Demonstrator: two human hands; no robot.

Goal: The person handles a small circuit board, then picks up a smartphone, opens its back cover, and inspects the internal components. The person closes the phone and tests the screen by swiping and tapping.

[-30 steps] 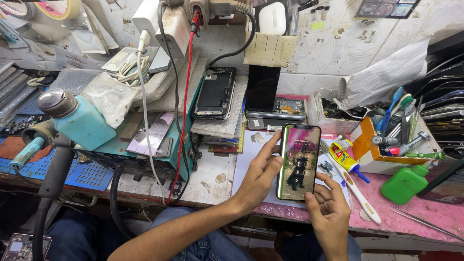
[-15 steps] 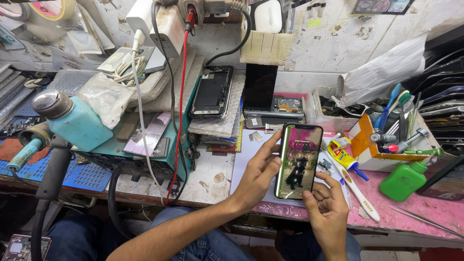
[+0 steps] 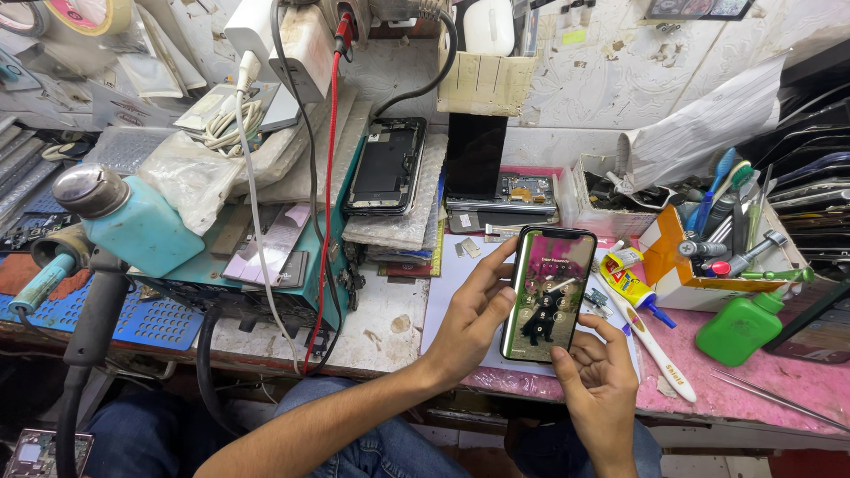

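Lit phone (image 3: pixel 547 294) held over the bench for testing.
Left hand (image 3: pixel 467 320) fingers clamp its nine-o'clock edge; right hand (image 3: pixel 600 379) fingers grip the six-o'clock end, thumb ready to tap.

Lit pink-and-black phone screen (image 3: pixel 547 294) centre, yellow glue tube (image 3: pixel 627 283) beside, dark screen (image 3: pixel 475 155) behind

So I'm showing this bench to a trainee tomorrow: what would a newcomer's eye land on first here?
First the lit smartphone at the centre front, held upright over the bench between the left hand and right hand. Next the bright red cable running down the middle-left, and the teal dispenser bottle at the left. At the right, a green bottle lies beside an orange box of tools.
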